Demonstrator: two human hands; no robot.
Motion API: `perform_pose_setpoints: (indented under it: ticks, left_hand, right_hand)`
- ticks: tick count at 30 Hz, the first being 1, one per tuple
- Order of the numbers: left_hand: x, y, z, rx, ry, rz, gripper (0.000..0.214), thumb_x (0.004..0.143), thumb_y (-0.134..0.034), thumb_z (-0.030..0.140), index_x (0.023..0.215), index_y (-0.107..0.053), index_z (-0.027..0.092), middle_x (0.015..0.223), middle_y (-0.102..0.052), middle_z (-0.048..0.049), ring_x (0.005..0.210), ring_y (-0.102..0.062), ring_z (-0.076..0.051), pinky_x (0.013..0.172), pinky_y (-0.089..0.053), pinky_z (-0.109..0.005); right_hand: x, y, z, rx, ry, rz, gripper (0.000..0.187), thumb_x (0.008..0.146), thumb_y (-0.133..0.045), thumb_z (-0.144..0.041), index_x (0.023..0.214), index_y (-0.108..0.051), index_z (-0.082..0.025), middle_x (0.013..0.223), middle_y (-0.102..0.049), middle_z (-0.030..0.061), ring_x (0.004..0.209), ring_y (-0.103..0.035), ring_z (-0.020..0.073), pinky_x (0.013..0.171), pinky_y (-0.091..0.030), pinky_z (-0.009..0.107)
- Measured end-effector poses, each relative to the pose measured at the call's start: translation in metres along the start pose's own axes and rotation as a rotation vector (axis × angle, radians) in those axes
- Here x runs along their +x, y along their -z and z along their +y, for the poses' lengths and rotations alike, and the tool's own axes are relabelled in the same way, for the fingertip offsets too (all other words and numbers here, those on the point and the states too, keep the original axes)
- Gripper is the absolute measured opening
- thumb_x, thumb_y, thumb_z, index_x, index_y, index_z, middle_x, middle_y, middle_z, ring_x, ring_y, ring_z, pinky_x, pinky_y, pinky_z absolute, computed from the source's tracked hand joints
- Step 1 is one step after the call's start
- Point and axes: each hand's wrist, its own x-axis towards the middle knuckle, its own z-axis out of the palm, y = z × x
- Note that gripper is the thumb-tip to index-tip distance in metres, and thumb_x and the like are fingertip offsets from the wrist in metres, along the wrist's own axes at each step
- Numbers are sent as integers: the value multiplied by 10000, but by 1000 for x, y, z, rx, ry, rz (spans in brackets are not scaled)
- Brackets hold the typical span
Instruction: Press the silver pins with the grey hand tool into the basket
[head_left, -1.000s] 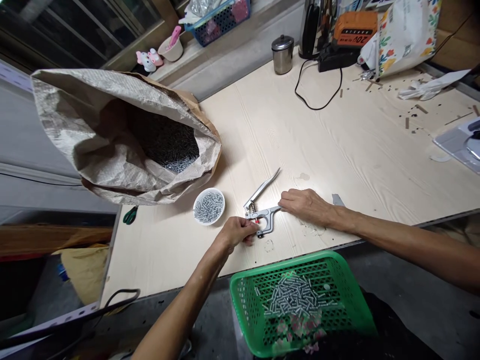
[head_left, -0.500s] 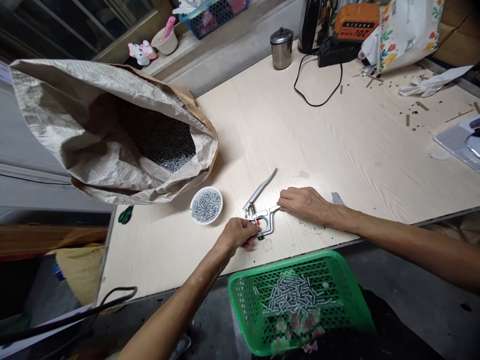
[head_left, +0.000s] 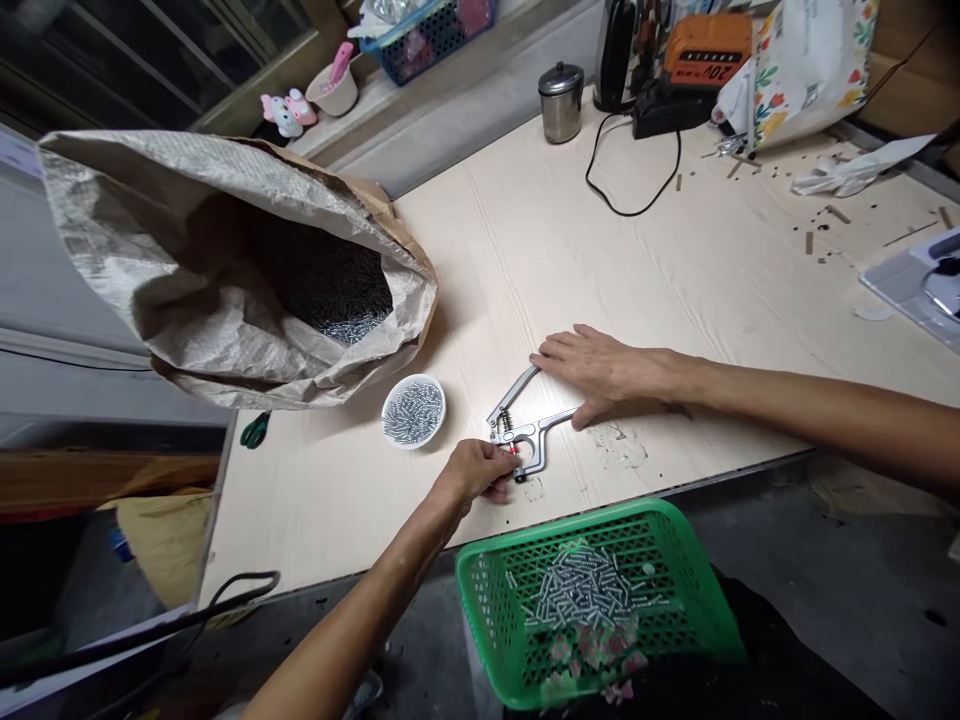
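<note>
Snap-fastener pliers point(head_left: 532, 432) lie on the table, handles spread apart, with a spring and a small red part near the jaws. Beside the jaws, my left hand point(head_left: 474, 470) is closed in a pinch; what sits between its fingertips is hidden. My right hand point(head_left: 596, 368) stretches across the handle ends, fingers at the tip of the upper handle and thumb by the lower one. Left of the pliers stands a white bowl point(head_left: 387, 432) full of small silvery metal pieces. Below the table edge, a green basket point(head_left: 480, 640) holds a heap of ribbed, silvery, screw-like pieces.
A large woven sack point(head_left: 97, 230) of dark metal pieces gapes at the left. Green-handled scissors point(head_left: 255, 430) lie near the left edge. Farther back are a lidded metal canister point(head_left: 561, 105), a black cable point(head_left: 630, 213), an orange battery box point(head_left: 705, 55) and a flowered bag point(head_left: 817, 80).
My right hand has shifted from gripping the lower handle's end to spreading over both handle ends, its fingers now at the upper handle. My left hand stays by the jaws.
</note>
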Motion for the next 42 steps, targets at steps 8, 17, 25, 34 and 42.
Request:
perform_pose_setpoints:
  ticks: [8, 17, 25, 34, 42]
  left_hand:
    - [-10, -1, -1, 50, -20, 23, 346, 769, -665, 271, 483, -502, 165, 391, -476, 48, 382, -449, -91, 487, -439, -253]
    - [-17, -27, 8, 683, -767, 527, 313, 767, -710, 265, 1058, -661, 162, 1027, -645, -96, 919, -597, -230, 713, -473, -318]
    - [-21, -2, -13, 549, -452, 437, 405, 874, -495, 419, 616, -661, 154, 554, -505, -4, 548, -462, -139, 535, -263, -270]
    - [2, -9, -35, 111, -255, 233, 392, 624, -650, 530, 628, -648, 138, 534, -492, 29, 539, -400, -111, 527, -269, -243]
    - [-5, -7, -26, 20, -136, 108, 401, 641, -656, 558, 570, -562, 174, 408, -293, 97, 385, -202, -58, 412, -143, -237]
  right_hand:
    - [10, 12, -9, -71, 12, -104, 600, 618, -818, -441, 1082, -572, -153, 1101, -572, 111, 977, -492, 271, 756, -437, 370]
    - [9, 12, -15, -89, -11, -112, 497, 672, -791, -409, 1047, -594, -150, 1073, -574, 112, 944, -472, 255, 688, -397, 341]
    - [7, 12, -14, -66, -45, -138, 584, 651, -793, -435, 1114, -574, -154, 1129, -552, 119, 1000, -461, 277, 717, -382, 349]
    - [5, 14, -15, -48, -50, -150, 661, 638, -796, -460, 1161, -547, -142, 1167, -537, 130, 1028, -462, 284, 778, -399, 369]
    - [1, 6, -8, 43, -5, -60, 648, 632, -785, -454, 1158, -532, -174, 1170, -555, 129, 1026, -471, 295, 774, -432, 383]
